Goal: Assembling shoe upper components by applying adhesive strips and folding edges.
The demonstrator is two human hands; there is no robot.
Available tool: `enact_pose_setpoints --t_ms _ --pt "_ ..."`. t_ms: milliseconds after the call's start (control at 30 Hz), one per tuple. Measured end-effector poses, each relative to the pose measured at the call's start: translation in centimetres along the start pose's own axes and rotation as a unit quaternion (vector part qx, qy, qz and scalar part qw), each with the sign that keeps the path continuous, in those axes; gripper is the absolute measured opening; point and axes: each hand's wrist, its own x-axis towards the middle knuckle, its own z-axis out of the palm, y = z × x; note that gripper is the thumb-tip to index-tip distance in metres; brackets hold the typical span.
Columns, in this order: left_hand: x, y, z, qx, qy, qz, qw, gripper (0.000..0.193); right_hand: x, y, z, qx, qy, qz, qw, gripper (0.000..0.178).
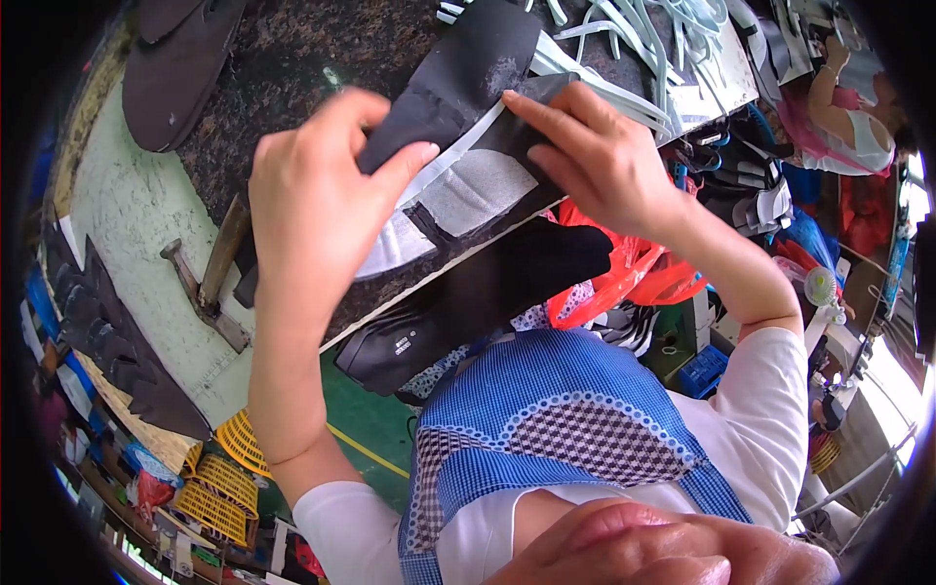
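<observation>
A black sheet piece, resembling a shoe upper part, bends up over the dark speckled tabletop. A narrow white strip runs along its fold, and pale grey backing patches show on the near side. My left hand grips the left part of the piece, thumb on the near face by the strip and fingers partly hidden behind. My right hand holds the other end, its index fingertip pressed at the strip's upper end and its thumb lower down on the black material.
A hammer lies left of my left forearm. Pale strips lie heaped at the far right of the table. Dark sole-shaped pieces sit far left; stacked dark pieces line the left edge. A red plastic bag hangs below the front edge. Another person is at right.
</observation>
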Motion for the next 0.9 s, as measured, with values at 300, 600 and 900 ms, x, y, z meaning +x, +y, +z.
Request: enact_pose_setpoints --t_ms 300,600,900 --pt "-4.5 2.8 6.0 0.243 0.045 0.335 0.909 0.012 5.0 5.5 -3.4 0.387 -0.218 0.340 0.829 0.050" --pt "-5.6 5.8 6.7 0.427 -0.009 0.247 0.870 0.014 2.2 1.5 -0.5 -0.093 0.088 -0.253 0.959 0.036" --pt "-3.8 2.7 2.0 0.302 -0.033 0.134 0.943 0.014 3.1 -0.9 1.4 0.213 -0.019 -0.152 0.965 0.026"
